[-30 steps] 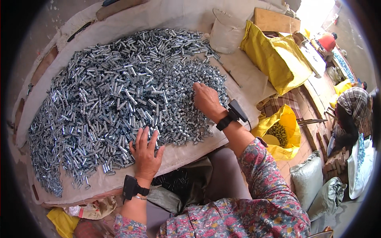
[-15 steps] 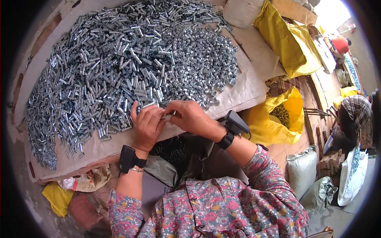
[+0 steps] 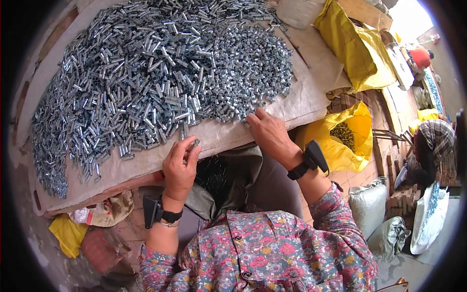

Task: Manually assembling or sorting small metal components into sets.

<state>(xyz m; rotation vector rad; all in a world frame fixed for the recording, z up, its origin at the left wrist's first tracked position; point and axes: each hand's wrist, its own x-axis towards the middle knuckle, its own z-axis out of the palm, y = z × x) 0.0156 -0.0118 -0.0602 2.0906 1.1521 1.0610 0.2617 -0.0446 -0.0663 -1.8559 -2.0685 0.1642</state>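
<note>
1 metal pc. in LH, RH withdrawn

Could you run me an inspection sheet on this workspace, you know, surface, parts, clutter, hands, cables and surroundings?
Surface: pale cloth, creased, bare along the near edge.
Job's things: long metal tubes heaped at left and centre; short metal sleeves heaped on the right, the two heaps meeting.
Clutter: thin dark rod lying on the cloth, right of the sleeves.
Hands: left hand pinches a small metal piece; right hand has its fingertips at the sleeves' near edge, grip unclear.
Cables: nothing clearly seen.
Surroundings: open yellow bag and filled pale sack at right; co-worker beyond.
</note>
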